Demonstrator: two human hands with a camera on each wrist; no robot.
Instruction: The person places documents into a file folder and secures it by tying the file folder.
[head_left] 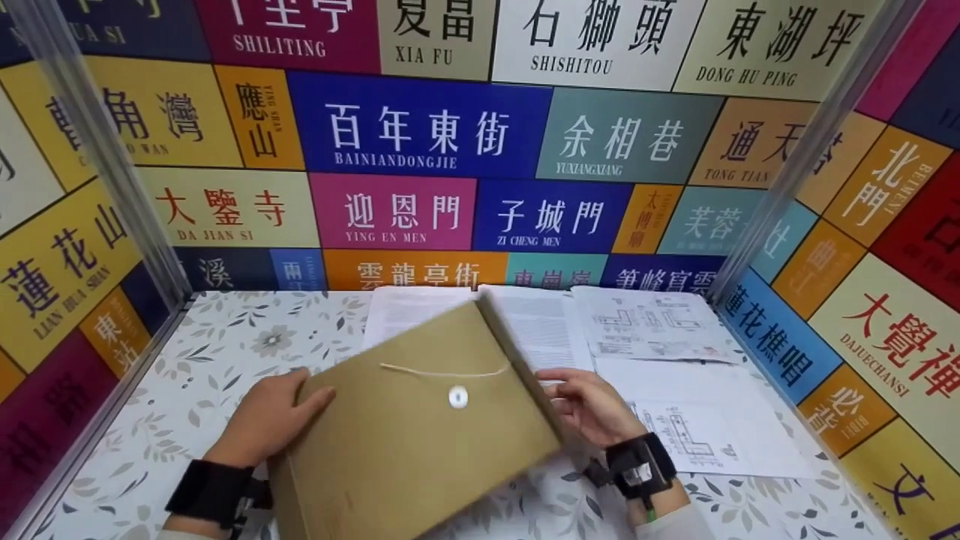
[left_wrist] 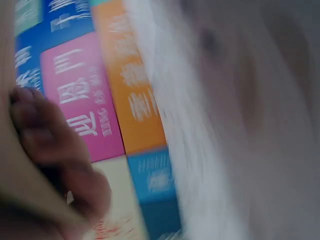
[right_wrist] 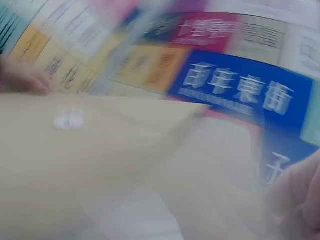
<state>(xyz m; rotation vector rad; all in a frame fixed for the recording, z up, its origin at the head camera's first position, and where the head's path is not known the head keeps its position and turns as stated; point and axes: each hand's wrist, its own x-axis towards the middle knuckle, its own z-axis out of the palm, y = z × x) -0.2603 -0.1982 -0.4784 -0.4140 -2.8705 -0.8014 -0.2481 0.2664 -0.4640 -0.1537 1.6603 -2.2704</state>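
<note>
A brown document envelope [head_left: 420, 435], with a white button and a white string on its face, is held tilted above the table. My left hand [head_left: 274, 412] grips its left edge, thumb over the front; the curled fingers [left_wrist: 65, 150] show behind the envelope in the left wrist view. At the opposite edge, along a darker side strip, my right hand [head_left: 589, 405] has bent fingers that appear to pinch the envelope. Blur in the right wrist view, where the right hand [right_wrist: 297, 200] stands at the right border, hides the exact contact.
Printed text sheets [head_left: 544, 337] lie behind the envelope on the leaf-patterned table [head_left: 217, 352]. To the right are sheets with line drawings [head_left: 652, 322] and another drawing sheet [head_left: 694, 442]. Panels covered in coloured name signs [head_left: 420, 127] enclose the table at the back and both sides.
</note>
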